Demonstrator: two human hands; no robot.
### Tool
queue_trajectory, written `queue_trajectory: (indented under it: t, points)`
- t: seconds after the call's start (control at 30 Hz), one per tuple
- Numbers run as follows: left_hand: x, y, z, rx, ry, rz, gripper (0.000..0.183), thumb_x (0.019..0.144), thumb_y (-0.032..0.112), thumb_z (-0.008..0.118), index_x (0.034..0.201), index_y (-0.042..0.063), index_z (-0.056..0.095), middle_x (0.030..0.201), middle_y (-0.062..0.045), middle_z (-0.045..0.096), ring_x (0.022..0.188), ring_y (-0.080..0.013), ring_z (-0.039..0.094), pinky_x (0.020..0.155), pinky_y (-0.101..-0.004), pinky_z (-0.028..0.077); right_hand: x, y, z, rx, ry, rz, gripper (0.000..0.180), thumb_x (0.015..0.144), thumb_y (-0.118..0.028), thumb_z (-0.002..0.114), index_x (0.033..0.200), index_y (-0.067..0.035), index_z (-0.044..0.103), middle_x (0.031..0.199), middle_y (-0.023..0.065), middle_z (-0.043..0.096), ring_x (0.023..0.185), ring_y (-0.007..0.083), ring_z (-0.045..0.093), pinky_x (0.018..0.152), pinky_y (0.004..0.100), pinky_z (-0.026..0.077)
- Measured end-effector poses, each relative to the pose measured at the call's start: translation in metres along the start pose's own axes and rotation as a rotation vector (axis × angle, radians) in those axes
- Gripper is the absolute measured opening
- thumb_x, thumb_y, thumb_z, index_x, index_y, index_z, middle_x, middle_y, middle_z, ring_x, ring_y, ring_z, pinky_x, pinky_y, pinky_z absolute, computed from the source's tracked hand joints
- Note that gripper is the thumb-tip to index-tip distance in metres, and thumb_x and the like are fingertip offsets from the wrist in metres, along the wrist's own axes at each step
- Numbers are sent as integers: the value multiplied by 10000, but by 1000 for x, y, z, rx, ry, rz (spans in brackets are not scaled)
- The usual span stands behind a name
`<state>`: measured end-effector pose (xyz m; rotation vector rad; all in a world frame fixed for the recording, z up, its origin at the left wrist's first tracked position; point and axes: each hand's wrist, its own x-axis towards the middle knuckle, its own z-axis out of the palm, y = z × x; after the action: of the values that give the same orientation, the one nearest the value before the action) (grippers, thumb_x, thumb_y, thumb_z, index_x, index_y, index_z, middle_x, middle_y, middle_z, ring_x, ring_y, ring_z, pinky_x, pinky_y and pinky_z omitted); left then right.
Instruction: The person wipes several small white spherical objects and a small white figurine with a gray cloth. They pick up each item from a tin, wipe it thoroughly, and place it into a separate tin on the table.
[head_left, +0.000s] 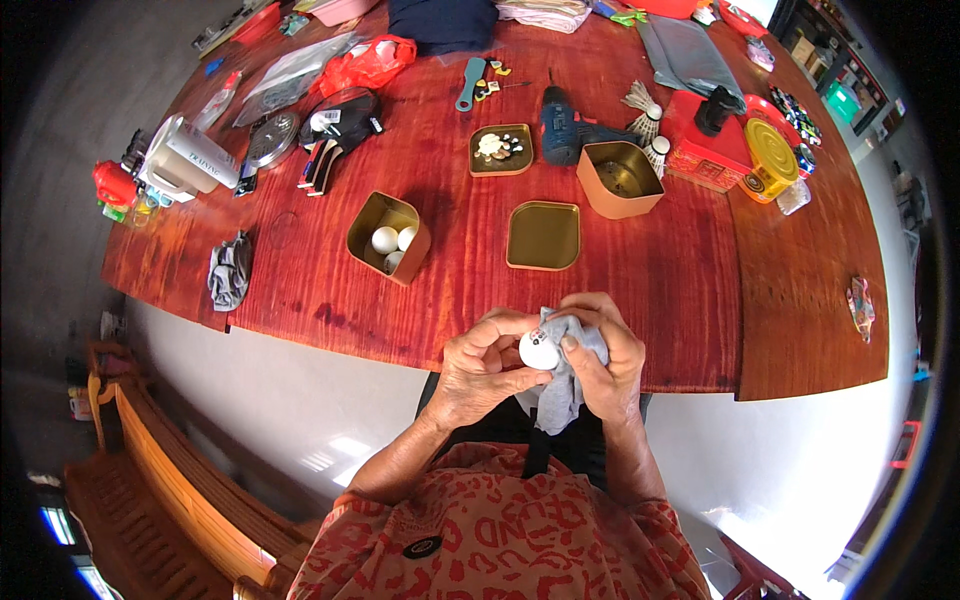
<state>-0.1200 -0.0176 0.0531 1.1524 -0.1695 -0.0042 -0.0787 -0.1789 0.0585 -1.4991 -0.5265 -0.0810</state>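
Between thumb and fingers, my left hand (484, 360) grips a white table tennis ball (537, 352) that bears a small dark print. My right hand (607, 356) clutches a grey cloth (562, 397), which touches the ball's right side while its loose end hangs down. Both hands are at the table's near edge. To the left, an open copper-coloured tin (409, 259) with a gold inside holds several white balls (385, 240). A tin lid (544, 236), gold inside up, lies just beyond my hands. A second open tin (621, 187) stands to its right.
On the red wooden table (465, 307), another lid (501, 150) carries small white and dark pieces. Behind the second tin lie a cordless drill (559, 124) and shuttlecocks (645, 109). A red box (705, 142) is at right, a grey cloth bundle (229, 271) and a plastic jug (187, 159) at left.
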Motion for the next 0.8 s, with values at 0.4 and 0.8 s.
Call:
queue_trajectory:
  t: [0.4, 0.8]
  points:
    - [4, -3, -1, -280, 99, -73, 475, 725, -62, 712, 1171, 6, 563, 1092, -103, 620, 973, -149, 600, 822, -269, 537, -4, -6, 20, -309, 80, -442, 372, 681, 28, 688, 1047, -9, 627, 1055, 121, 565, 867, 227, 576, 726, 319, 494]
    - [7, -3, 4, -118, 61, 153, 537, 676, -116, 724, 1176, -6, 562, 1102, -69, 553, 1036, -166, 565, 898, -295, 491, -3, -7, 21, 306, 182, 213, 169, 887, -95, 550, 997, 22, 602, 970, 89, 592, 856, 132, 567, 760, 259, 449]
